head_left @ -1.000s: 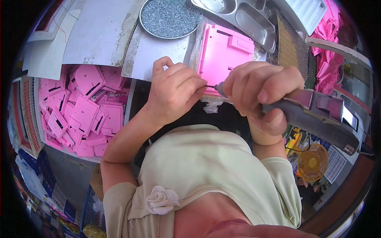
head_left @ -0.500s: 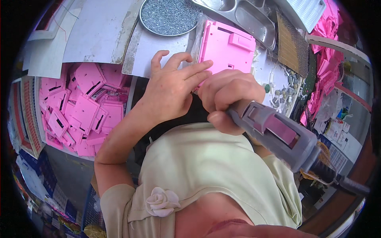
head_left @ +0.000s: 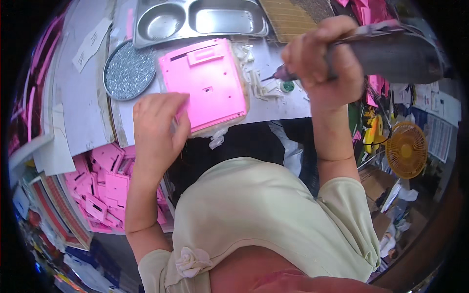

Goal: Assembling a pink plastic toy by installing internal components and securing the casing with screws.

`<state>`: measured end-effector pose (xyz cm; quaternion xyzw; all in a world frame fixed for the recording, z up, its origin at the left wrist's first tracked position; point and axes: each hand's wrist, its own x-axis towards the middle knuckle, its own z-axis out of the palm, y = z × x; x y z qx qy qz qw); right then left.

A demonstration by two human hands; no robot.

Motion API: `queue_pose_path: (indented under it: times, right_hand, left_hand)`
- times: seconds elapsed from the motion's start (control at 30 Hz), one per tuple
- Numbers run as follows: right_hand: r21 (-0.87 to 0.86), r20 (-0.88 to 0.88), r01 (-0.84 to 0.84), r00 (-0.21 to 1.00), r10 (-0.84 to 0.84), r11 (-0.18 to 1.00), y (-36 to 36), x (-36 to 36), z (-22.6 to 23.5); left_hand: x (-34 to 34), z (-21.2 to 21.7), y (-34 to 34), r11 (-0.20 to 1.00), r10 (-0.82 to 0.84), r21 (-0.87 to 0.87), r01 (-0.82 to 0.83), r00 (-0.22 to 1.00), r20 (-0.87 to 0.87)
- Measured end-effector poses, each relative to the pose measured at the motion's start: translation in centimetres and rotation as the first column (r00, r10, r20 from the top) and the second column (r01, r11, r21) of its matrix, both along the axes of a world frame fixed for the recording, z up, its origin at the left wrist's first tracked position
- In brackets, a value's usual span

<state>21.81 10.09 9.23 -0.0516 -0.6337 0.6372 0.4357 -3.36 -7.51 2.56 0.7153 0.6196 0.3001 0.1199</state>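
A square pink plastic casing (head_left: 207, 93) lies on a padded, plastic-wrapped rest (head_left: 239, 119) at the table's front edge. My left hand (head_left: 157, 129) is at the casing's lower left edge, fingers and thumb curled on it. Raised to the right of the casing, my right hand (head_left: 325, 61) is wrapped around a grey electric screwdriver (head_left: 391, 56). The screwdriver's thin bit points left toward the casing without touching it. A round metal dish (head_left: 129, 71) full of small screws stands to the left of the casing.
A steel compartment tray (head_left: 227, 17) stands behind the casing, with cardboard (head_left: 288, 19) beside it. Small white parts (head_left: 264, 88) and a round green piece (head_left: 287, 86) lie to the right. A box of pink casings (head_left: 105, 193) is lower left; a yellow fan (head_left: 406, 149) stands right.
My right hand has lifted the screwdriver off the casing and out to the right, its bit swinging leftward. My left hand has moved to the casing's left edge. The view has shifted.
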Motion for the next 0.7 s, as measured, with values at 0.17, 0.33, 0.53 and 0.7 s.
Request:
queue_pose_path:
  times: [0.17,0.33,0.53,0.7]
  right_hand:
    - [-0.161,-0.016,0.028,0.999,-0.031,0.987,-2.2,0.0,-3.8]
    - [-0.174,0.031,0.046,0.999,-0.041,0.984,-2.8,-0.5,-4.1]
    - [-0.125,-0.004,0.039,0.999,-0.040,0.991,-3.1,-1.1,-4.6]
    - [-0.110,0.094,0.044,0.995,-0.034,0.993,-3.5,-1.7,-4.8]
  left_hand:
    - [2.2,-0.5,6.2,0.982,0.071,0.182,-0.051,0.992,-0.102]
    - [2.0,-3.2,8.4,0.978,0.087,0.201,-0.055,0.985,-0.151]
    - [2.3,-3.4,8.4,0.978,0.119,0.187,-0.091,0.982,-0.146]
    - [2.4,-3.8,8.4,0.979,0.143,0.169,-0.112,0.972,-0.185]
